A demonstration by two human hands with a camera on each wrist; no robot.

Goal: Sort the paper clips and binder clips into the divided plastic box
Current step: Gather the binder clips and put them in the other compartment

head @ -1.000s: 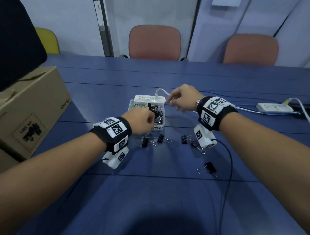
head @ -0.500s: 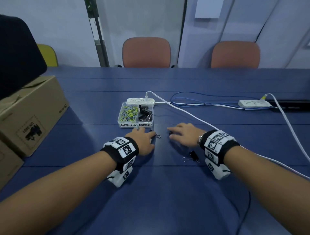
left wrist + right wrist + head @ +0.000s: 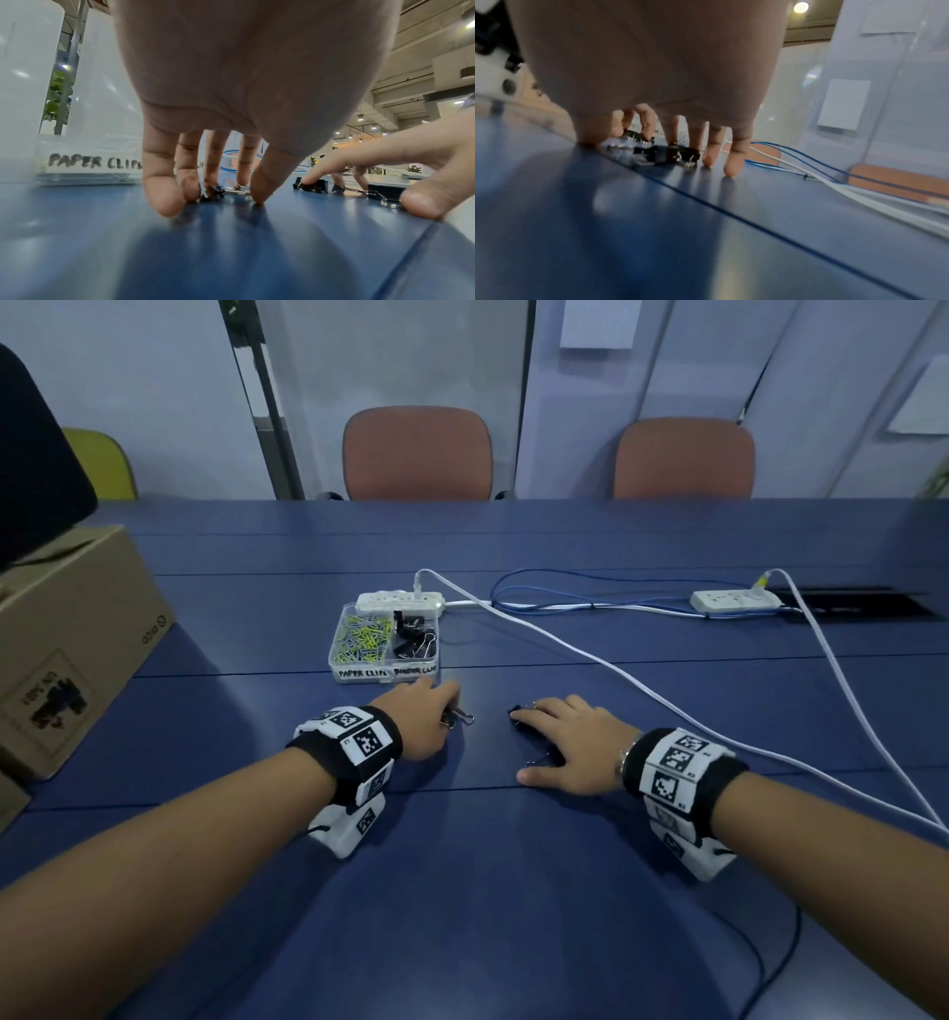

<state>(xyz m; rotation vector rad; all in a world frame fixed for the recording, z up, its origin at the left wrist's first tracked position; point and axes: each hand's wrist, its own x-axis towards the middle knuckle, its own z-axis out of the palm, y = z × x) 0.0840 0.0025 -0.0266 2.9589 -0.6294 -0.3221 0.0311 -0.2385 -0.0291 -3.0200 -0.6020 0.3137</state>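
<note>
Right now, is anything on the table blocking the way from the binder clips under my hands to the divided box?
Nothing visible does. The left hand and right hand cover binder clips just in front of the divided box; only bare table lies between. The white cable passes to the right.

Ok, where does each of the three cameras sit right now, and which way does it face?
Head: on the person's head, facing forward and down at the table and divided plastic box; both forearms and hands show.
Left wrist: under the left hand, low over the table, facing along its fingers toward the box.
Right wrist: under the right hand, low, facing along its fingers toward the cables.
Shared: both wrist views show binder clips at the fingertips.
</note>
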